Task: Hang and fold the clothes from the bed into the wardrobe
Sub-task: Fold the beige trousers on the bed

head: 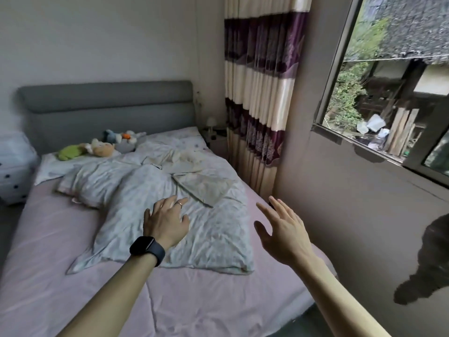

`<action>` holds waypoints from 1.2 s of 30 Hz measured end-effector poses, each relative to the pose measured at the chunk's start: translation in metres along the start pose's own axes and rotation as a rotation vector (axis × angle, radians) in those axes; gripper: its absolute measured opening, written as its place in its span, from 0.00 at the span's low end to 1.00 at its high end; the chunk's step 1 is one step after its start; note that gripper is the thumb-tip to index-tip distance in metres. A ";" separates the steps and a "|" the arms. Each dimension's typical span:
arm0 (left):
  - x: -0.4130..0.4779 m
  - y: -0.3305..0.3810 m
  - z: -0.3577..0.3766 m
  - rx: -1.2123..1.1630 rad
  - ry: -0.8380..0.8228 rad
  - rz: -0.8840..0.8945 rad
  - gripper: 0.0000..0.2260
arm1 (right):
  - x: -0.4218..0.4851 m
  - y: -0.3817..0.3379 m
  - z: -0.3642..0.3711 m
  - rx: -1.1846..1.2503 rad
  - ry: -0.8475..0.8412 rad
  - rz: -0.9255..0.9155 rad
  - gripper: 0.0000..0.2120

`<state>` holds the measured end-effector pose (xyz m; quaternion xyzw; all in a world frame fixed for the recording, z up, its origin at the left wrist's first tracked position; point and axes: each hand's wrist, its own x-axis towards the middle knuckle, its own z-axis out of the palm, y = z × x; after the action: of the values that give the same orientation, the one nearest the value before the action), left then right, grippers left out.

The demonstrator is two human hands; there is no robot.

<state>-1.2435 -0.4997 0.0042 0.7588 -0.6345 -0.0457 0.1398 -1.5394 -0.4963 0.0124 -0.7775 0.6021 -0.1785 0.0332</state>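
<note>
Two spread hands (165, 221) (284, 229) above one bed (73, 263), two pillows (206, 239) (97, 183).

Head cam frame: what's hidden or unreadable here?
- Wardrobe: outside the head view.
- Clothes: indistinguishable from rumpled duvet folds.
- Left hand: touching duvet or hovering, unclear from this angle.
- Nightstand items: too small, dim.
- Dark shape at right: blurred, unidentifiable.

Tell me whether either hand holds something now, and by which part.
Nothing is held. The left hand, wearing a black wristwatch, is spread open over the crumpled pale floral quilt; the right hand is open in the air.
</note>
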 end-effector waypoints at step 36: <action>0.319 -0.143 0.502 0.123 -0.567 -0.439 0.27 | 0.425 0.127 0.561 -0.090 -0.454 -0.216 0.37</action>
<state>-1.1703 -0.8658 -0.4802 0.8411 -0.4716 -0.2449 -0.1010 -1.3890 -1.0253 -0.4448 -0.8582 0.4999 0.0253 0.1137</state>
